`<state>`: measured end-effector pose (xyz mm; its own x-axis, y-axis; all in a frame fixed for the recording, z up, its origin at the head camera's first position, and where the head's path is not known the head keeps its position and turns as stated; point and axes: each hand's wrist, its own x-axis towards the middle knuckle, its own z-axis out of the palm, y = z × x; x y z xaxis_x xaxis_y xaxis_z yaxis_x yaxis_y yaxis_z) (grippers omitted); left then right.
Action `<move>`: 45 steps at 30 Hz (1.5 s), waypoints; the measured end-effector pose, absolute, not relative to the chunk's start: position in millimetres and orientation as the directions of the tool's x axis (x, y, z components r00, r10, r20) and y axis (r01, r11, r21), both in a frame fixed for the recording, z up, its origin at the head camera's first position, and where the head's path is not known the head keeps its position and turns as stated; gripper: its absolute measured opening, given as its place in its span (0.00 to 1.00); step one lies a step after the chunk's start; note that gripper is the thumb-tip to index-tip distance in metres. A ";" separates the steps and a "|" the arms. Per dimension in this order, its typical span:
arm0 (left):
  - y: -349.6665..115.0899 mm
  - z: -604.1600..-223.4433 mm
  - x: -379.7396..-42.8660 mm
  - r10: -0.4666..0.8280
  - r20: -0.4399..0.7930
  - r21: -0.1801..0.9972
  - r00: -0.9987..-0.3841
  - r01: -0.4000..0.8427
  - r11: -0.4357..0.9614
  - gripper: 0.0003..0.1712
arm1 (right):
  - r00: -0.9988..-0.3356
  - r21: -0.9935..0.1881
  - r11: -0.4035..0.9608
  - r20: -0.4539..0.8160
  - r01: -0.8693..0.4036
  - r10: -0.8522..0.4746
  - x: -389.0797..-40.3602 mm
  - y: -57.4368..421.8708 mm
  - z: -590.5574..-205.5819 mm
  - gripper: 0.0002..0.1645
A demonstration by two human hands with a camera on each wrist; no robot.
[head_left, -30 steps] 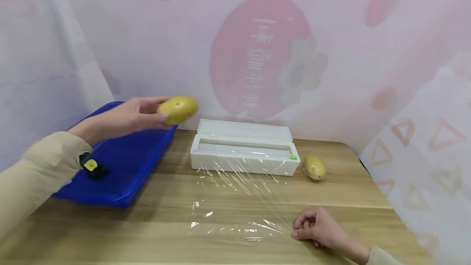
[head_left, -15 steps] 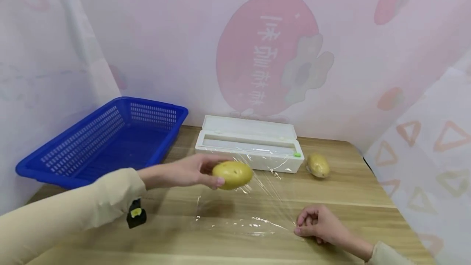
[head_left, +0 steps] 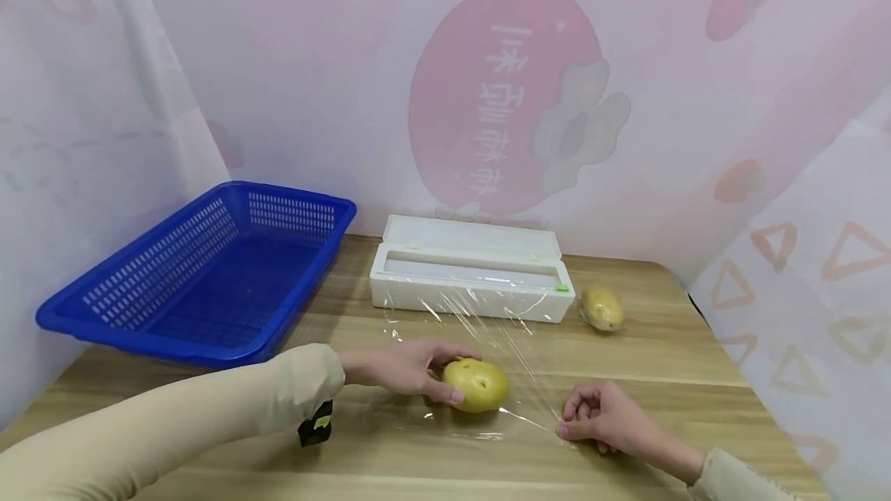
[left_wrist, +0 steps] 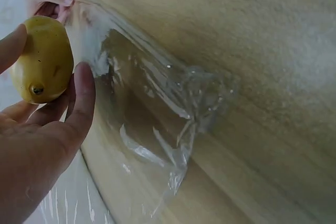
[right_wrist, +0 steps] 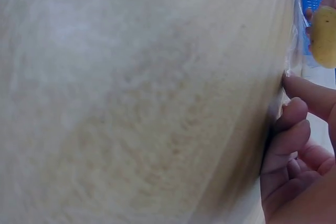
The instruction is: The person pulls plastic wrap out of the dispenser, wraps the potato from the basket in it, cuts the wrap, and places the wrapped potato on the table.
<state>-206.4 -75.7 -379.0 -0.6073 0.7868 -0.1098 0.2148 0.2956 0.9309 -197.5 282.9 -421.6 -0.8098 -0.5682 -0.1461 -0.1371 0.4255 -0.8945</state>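
Observation:
My left hand [head_left: 411,368] grips a yellow potato [head_left: 480,386] between thumb and fingers, close over a sheet of clear plastic wrap [head_left: 501,346]. In the left wrist view the potato [left_wrist: 44,59] shows small dark eyes, and the wrap [left_wrist: 152,108] lies crinkled beyond the fingers. My right hand [head_left: 612,424] pinches the near right corner of the wrap, low at the tabletop. The sheet stretches from there back to a white wrap dispenser box [head_left: 473,296], whose lid stands open. In the right wrist view the thumb and curled fingers [right_wrist: 291,135] meet at the wrap's edge.
A blue plastic basket [head_left: 278,323] with slotted sides stands at the left of the wooden table [head_left: 668,354]. A second potato [head_left: 601,308], covered in shiny wrap, lies right of the dispenser. A printed curtain hangs behind.
My left hand has carried the potato from over the basket's right side rightward and down to the middle of the wrap. The right hand keeps its pinch at the corner, nearly still.

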 end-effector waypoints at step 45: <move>-134.7 -392.7 -169.7 0.743 -0.006 0.641 -0.670 0.567 0.517 0.14 | -0.500 -0.665 0.334 0.069 -0.668 -0.863 -198.3 283.8 -402.2 0.10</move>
<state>-169.7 -134.7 -392.7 -0.6697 0.7426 -0.0062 0.5671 0.5167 0.6414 -198.3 283.8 -402.2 -0.5002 -0.8631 0.0695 -0.6680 0.3336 -0.6652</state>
